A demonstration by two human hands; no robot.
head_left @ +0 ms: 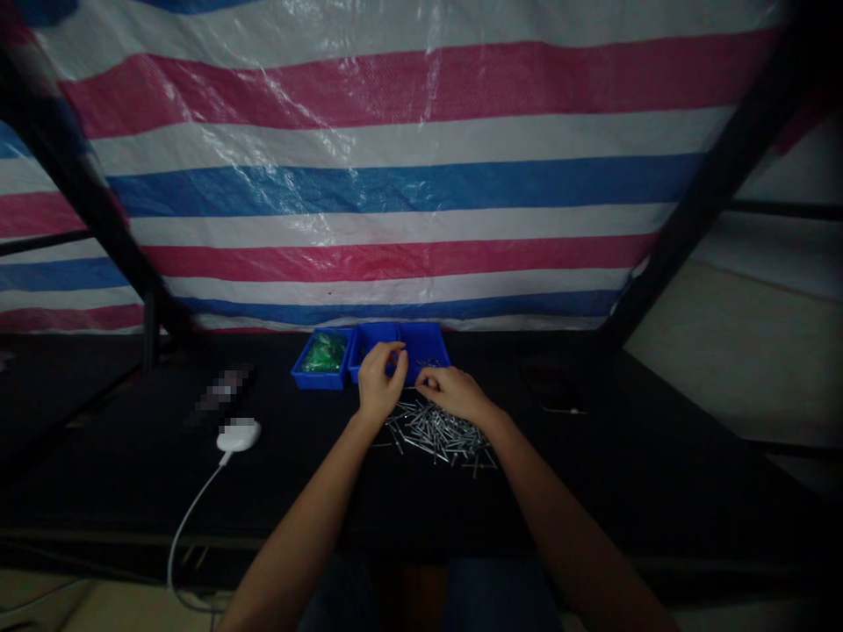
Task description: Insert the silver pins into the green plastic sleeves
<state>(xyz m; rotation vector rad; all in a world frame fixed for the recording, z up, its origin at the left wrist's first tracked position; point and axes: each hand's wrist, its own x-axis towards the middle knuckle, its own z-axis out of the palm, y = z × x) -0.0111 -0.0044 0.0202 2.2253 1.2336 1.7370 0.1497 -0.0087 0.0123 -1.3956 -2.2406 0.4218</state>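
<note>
A loose pile of silvery screws or nails (444,432) lies on the black table. My left hand (382,379) is raised at the front of the blue bins, its thumb and fingers curved with a gap between them and nothing visible in it. Just right of it, my right hand (451,391) is over the back edge of the pile, fingers pinched round a thin metal piece that points left. Behind both hands stands a blue bin (425,341) with a few metal pieces inside. The left blue bin (320,381) holds a green item in clear plastic (324,353).
A white rounded device (238,434) with a cable lies on the left of the table (296,491), beside a blurred-out object (227,391). A dark flat object (551,386) lies at the right. Behind hangs a striped sheet (408,193) between black posts.
</note>
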